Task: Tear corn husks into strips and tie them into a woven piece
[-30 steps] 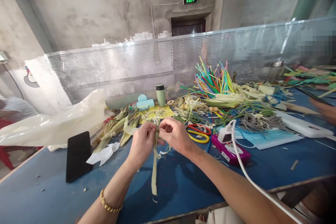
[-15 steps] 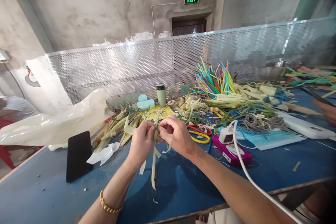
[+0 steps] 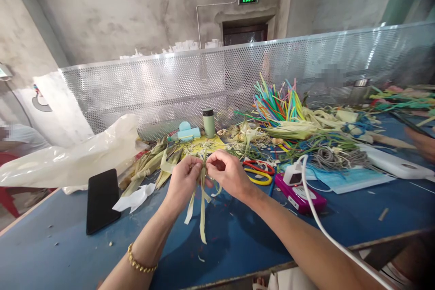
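My left hand (image 3: 182,182) and my right hand (image 3: 228,174) meet above the blue table (image 3: 238,244), both pinched on a small bundle of pale corn-husk strips (image 3: 202,210). The strips hang down from between my fingers, their ends just above the tabletop. A gold bead bracelet sits on my left wrist. Behind my hands lies a heap of green and yellow husks (image 3: 152,163).
A black phone (image 3: 101,199) lies at the left beside a torn white scrap. A magenta power bank (image 3: 299,195) with a white cable lies at the right. Coloured strips (image 3: 275,104), scissors (image 3: 256,171), a green flask (image 3: 208,123) and a perforated metal screen stand behind. Another person's hand (image 3: 423,142) shows far right.
A second husk strip has come loose and hangs beside the first. My right-hand fingers have shifted slightly on the bundle; both hands stay in the same place.
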Available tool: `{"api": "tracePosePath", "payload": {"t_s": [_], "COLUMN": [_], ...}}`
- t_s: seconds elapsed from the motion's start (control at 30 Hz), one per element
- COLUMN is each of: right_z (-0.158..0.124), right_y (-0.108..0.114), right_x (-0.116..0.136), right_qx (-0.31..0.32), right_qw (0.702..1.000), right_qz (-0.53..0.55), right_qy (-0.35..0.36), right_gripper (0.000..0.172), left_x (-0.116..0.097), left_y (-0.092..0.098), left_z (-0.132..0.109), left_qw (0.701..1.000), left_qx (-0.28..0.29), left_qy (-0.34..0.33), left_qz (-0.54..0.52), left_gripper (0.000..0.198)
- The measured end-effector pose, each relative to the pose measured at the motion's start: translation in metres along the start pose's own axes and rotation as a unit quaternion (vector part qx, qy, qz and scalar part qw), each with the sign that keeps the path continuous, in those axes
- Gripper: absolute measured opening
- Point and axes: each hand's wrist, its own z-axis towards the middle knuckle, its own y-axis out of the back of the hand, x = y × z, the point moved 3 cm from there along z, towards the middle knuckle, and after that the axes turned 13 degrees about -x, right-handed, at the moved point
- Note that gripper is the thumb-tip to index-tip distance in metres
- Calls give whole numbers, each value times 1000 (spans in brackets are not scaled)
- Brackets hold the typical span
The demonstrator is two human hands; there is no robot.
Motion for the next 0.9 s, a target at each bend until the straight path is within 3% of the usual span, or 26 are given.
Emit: {"api": "tracePosePath", "payload": {"t_s": [0.4,0.7,0.8,0.9], "right_z": [4,4,4,1], "right_y": [1,1,3,0], "right_x": [-7,-7,-8,-10], "right_qx": [4,-2,-5,31], "right_qw": [999,998,995,984], "right_qz": [28,34,50,91], "right_qy": [-45,-45,-85,-148], "right_gripper": [9,11,10,13], "left_x": [-4,-6,-3,-2], "left_y": [-2,-2,-1,-1], "left_z": [0,1,1,2], "left_qw": [996,997,995,995], "left_qx": [35,-9,-10,-12], "left_qy": [35,36,43,41], "left_qz": [-70,-65,-85,-87], "left_gripper": [21,18,20,19]}}
